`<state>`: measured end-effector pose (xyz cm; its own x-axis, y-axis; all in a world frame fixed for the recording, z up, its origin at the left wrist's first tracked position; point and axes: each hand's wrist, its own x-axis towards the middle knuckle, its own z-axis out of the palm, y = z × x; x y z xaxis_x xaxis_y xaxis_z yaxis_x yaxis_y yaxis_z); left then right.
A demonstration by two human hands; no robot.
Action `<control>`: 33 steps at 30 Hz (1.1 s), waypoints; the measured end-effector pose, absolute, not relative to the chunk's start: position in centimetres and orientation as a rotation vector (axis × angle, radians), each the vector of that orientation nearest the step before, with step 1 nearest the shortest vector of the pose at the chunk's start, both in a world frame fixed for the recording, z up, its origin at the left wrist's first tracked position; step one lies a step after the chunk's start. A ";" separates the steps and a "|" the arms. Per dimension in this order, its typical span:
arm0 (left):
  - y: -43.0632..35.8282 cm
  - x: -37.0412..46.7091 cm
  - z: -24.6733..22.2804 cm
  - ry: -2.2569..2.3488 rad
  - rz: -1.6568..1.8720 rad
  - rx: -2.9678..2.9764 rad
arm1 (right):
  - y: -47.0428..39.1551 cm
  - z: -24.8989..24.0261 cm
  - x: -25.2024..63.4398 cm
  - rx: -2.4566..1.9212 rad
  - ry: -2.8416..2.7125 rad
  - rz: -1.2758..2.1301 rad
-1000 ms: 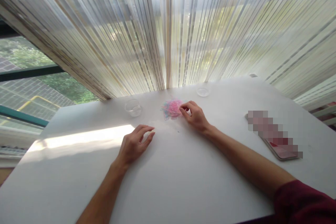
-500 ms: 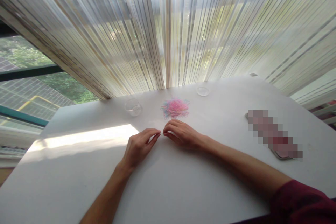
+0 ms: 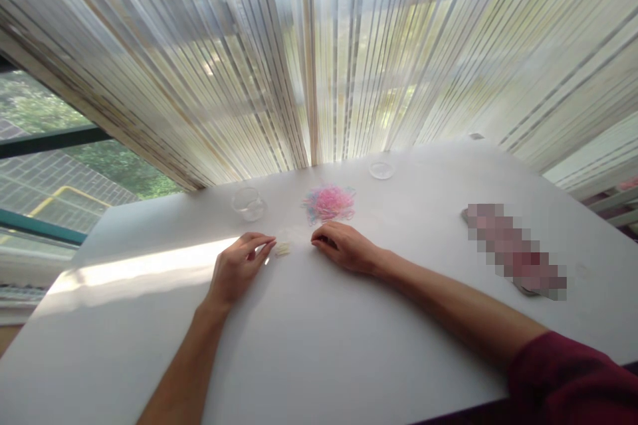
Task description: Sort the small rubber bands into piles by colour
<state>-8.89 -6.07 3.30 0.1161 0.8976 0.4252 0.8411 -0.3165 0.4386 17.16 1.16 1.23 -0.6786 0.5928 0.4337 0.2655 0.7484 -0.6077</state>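
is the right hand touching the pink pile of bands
Apart. The head view shows bare white table between the right hand, resting fingers-down, and the pink pile of bands lying farther back toward the curtain.

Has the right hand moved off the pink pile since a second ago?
Yes. The right hand has pulled back from the pink-and-blue pile of thin loops, toward the person, nearer the left hand.

White table by a curtained window

A clear lid (image 3: 381, 170) lies at one o'clock on the white table (image 3: 349, 345); a flat object (image 3: 516, 251), blurred, perhaps a phone, lies at three o'clock; the striped sheer curtain (image 3: 319, 53) hangs at twelve, with window (image 3: 54, 146) at ten.
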 end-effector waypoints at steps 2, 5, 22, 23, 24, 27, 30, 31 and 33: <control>-6.0 -8.9 3.2 1.805 0.925 2.258 | 1.2 1.2 17.1 -0.644 -2.306 0.686; -6.1 -8.5 3.2 1.830 0.857 2.252 | 1.1 1.3 17.1 -0.647 -2.295 0.700; -6.2 -8.5 3.4 1.845 0.699 2.266 | 1.2 1.4 17.1 -0.634 -2.294 0.694; -6.3 -8.4 3.5 1.833 0.686 2.274 | 1.2 1.3 17.1 -0.638 -2.290 0.698; -6.3 -8.4 3.6 1.820 0.664 2.287 | 1.2 1.3 17.1 -0.643 -2.282 0.703; -6.4 -8.2 3.9 1.796 0.591 2.326 | 1.2 1.3 17.1 -0.657 -2.251 0.720; -6.5 -8.2 3.9 1.802 0.572 2.356 | 1.3 1.2 17.1 -0.660 -2.229 0.730; -6.4 -8.1 3.9 1.810 0.572 2.361 | 1.2 1.2 17.1 -0.662 -2.223 0.736; -6.4 -8.1 3.8 1.828 0.572 2.362 | 1.2 1.3 17.0 -0.678 -2.210 0.754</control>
